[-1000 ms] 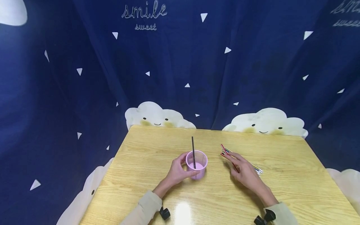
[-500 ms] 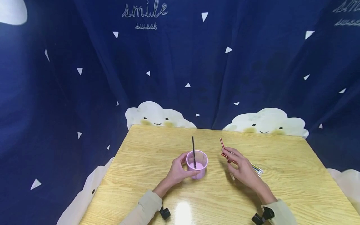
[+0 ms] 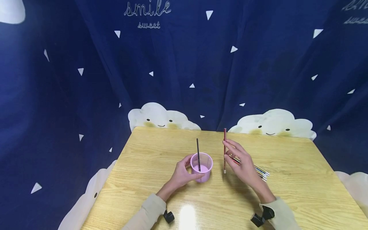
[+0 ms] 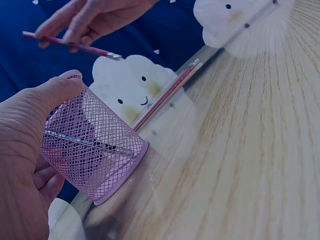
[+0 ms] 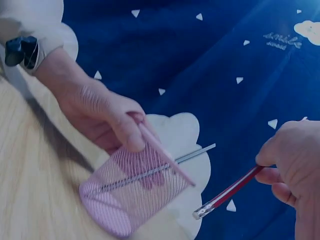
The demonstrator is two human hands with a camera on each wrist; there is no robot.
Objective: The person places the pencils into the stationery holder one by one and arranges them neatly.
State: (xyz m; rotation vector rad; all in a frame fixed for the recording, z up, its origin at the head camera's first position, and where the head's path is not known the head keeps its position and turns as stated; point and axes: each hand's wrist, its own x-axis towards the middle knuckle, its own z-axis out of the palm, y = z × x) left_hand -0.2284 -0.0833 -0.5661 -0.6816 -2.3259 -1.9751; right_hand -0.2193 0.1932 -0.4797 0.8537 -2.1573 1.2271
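A pink mesh pencil cup (image 3: 202, 177) stands upright on the table, gripped at its left side by my left hand (image 3: 181, 174), thumb over the near wall. One dark pencil (image 3: 198, 153) leans inside it and sticks out above the rim. To the cup's right, my right hand (image 3: 242, 164) pinches a red pencil (image 3: 225, 150) raised off the table and nearly upright. In the right wrist view the metal-and-eraser end (image 5: 202, 210) of that pencil points down toward the cup. Several more pencils (image 3: 261, 172) lie beneath and behind my right hand, partly hidden by it.
The wooden table (image 3: 161, 140) ends at a dark blue curtain (image 3: 178, 64) printed with clouds and white triangles. Black wrist cameras (image 3: 169, 217) sit at both cuffs. Light glares off the table near its front.
My right hand has lifted the red pencil from the loose pencils, turning it from slanted to nearly upright and bringing it slightly left. My left hand and the cup stay put.
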